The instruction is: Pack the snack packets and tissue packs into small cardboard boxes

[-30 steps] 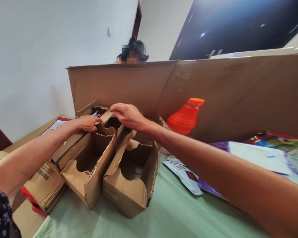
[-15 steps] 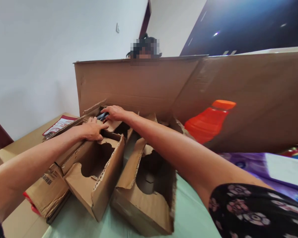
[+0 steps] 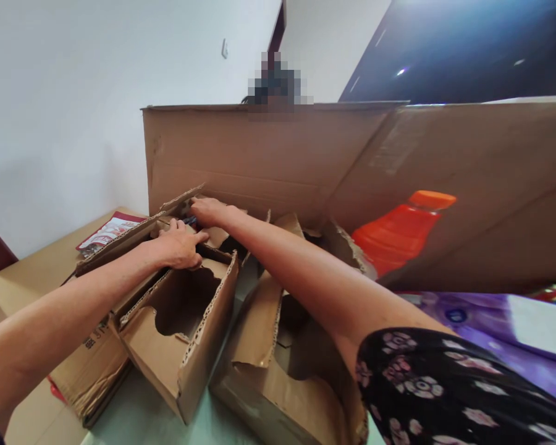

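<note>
Several open cardboard boxes with cut-out rims stand in front of me. My left hand (image 3: 181,244) rests over the far end of the left cardboard box (image 3: 210,321), thumb apart from the other fingers. Just beyond it, my right hand (image 3: 210,212) reaches down into the rear compartment with curled fingers, their tips hidden. Between the hands a small dark bluish object (image 3: 191,220) shows in part; its kind cannot be made out. My right forearm passes over the right cardboard box (image 3: 254,380).
A tall cardboard panel (image 3: 259,154) stands behind the boxes, with a person's head (image 3: 275,86) above it. An orange bottle (image 3: 393,235) leans at right, near a purple package (image 3: 472,318). A red-and-white packet (image 3: 109,233) lies at left.
My right hand has sunk lower into the rear compartment, and less of the dark object shows. The right box has tilted and shifted under my right arm. The left hand stays at the box edge.
</note>
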`<move>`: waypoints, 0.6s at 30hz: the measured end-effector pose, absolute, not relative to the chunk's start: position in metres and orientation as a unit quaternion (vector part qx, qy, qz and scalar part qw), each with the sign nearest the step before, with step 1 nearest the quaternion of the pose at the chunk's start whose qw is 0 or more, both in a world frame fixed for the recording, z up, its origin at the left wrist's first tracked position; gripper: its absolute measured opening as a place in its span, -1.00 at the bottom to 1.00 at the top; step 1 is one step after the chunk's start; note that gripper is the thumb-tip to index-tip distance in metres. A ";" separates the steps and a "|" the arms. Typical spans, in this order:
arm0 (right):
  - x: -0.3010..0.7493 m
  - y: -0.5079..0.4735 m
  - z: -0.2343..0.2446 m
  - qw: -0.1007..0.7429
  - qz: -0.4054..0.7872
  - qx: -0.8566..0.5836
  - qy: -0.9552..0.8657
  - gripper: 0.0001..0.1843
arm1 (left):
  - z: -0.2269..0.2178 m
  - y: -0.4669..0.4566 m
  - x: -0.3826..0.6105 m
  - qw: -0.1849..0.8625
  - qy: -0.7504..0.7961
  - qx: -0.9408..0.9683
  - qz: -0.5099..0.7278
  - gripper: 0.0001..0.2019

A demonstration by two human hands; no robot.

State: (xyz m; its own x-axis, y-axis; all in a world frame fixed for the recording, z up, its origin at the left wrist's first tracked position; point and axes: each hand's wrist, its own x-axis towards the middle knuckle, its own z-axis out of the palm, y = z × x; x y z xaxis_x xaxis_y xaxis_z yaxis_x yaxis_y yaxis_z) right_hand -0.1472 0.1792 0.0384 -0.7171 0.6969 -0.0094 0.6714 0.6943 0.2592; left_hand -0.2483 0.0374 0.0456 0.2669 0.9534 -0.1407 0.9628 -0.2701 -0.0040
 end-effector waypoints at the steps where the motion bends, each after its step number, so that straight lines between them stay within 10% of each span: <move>1: -0.148 0.178 0.036 0.049 0.128 0.379 0.915 -0.63 | 0.044 0.037 -0.249 0.041 0.603 0.795 -0.050 -0.33; 18: -0.145 0.177 0.027 -0.005 0.101 0.424 0.900 -0.68 | 0.034 0.053 -0.275 -0.039 0.675 0.733 0.071 -0.66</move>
State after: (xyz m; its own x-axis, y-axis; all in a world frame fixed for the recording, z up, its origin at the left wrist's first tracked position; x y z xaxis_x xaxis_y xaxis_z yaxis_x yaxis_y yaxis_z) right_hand -0.1451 0.1766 0.0273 -0.6398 0.7627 0.0947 0.7647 0.6194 0.1777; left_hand -0.2755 0.0534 0.0338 0.0777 0.9845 0.1571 0.9956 -0.0847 0.0389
